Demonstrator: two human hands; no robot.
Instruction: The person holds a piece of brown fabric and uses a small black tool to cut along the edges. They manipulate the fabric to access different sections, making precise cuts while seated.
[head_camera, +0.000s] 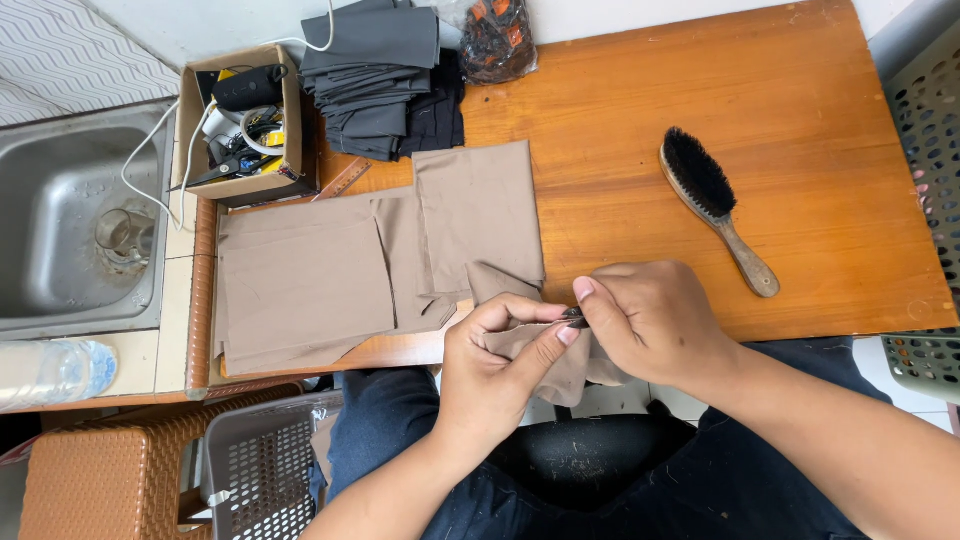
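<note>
Hands are meeting at the near edge of the table (800, 130), a warm orange slab of varnished wood. The left hand (495, 365) is pinching a small piece of soft tan cloth (560, 365) between thumb and forefinger, and the cloth is drooping off the near edge toward the lap. The right hand (650, 320) is closing its thumb and fingers together on a small dark tool (574, 318) right at the cloth; what kind of tool it is cannot be told. Just to the left, flat rectangular tan pieces (320, 280) are lying overlapped in a matte layer. Farther off, a folded stack of grey fabric (375, 80) is sitting beside a cardboard box (240, 120) crammed with cords and scissors. To the right, well apart from the hands, an oval brush (715, 205) with black bristles and a worn wooden handle is lying at a slant. A steel sink (70, 220) is lying at the far left.
</note>
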